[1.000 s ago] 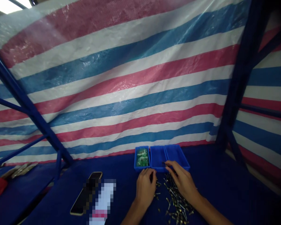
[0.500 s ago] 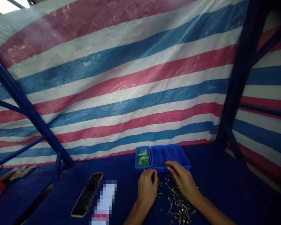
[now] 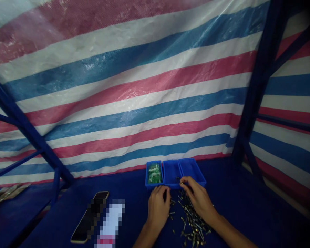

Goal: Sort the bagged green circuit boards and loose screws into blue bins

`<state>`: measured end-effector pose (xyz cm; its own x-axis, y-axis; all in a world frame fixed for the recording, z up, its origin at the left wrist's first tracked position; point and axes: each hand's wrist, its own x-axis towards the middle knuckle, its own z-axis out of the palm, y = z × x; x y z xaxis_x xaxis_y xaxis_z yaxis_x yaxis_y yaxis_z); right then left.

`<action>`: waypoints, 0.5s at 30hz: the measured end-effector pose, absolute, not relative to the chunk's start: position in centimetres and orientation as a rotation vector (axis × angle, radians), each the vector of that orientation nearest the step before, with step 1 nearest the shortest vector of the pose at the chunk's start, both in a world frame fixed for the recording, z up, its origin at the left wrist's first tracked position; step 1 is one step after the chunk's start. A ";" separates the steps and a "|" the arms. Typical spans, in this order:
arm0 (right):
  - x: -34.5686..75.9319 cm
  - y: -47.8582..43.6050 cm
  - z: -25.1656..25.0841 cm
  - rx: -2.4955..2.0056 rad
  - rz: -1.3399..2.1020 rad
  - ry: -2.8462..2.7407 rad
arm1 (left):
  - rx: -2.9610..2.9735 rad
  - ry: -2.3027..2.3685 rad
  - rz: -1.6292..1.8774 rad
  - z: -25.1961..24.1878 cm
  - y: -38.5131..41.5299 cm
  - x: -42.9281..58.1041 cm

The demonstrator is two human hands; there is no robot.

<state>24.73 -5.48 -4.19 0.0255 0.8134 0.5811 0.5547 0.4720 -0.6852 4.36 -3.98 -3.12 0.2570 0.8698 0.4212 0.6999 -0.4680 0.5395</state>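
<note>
A messy pile of small metal pins (image 3: 192, 220) with dark heads lies on the blue table top (image 3: 243, 213), right in front of the person. Some pins cross over each other, and a few lie apart from the pile. The right hand (image 3: 198, 199) is at about 12 o'clock from the pile, and its fingertips (image 3: 183, 183) pinch close together by the front edge of a tray. I can't tell if they are holding a pin, because the spot is too small to see. The left hand (image 3: 158, 208) is at about 9 o'clock from the pile, just beside it. It is curled up loosely, and I can't tell if it is holding anything. Three blue plastic trays stand in a row at 12 o'clock, side by side and touching. The left tray (image 3: 147, 182) has green circuit boards (image 3: 154, 173) in it, and the middle tray (image 3: 172, 173) and right tray (image 3: 191, 171) look dark blue inside. Farther off at 9 o'clock, a black phone (image 3: 89, 217) lies on the table, with a white blurred thing (image 3: 111, 220) beside it. Behind it all hangs a big sheet of plastic (image 3: 134, 103) with red, white and blue stripes. Dark blue metal rack posts (image 3: 258, 86) stand at 1 o'clock, and another post (image 3: 28, 134) leans at 10 o'clock. A crumpled tan bag (image 3: 11, 193) lies far off at 9 o'clock.
</note>
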 end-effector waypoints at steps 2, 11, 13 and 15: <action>24.7 -5.6 -4.1 -1.223 0.294 -1.647 | 2.294 1.460 1.016 -3.1 -4.0 4.3; 24.7 -5.6 -3.7 -1.148 0.264 -1.673 | 2.285 1.448 1.020 -3.3 -4.0 4.3; 24.7 -5.6 -3.8 -1.142 0.291 -1.677 | 2.285 1.444 1.031 -3.3 -4.0 4.3; 24.7 -5.6 -3.9 -1.145 0.326 -1.681 | 2.287 1.441 1.029 -3.3 -4.0 4.3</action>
<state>24.74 -5.60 -3.86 -0.0161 0.8065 0.5910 0.5268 0.5092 -0.6806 4.30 -4.04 -3.28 0.2621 0.8634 0.4312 0.6881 -0.4805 0.5437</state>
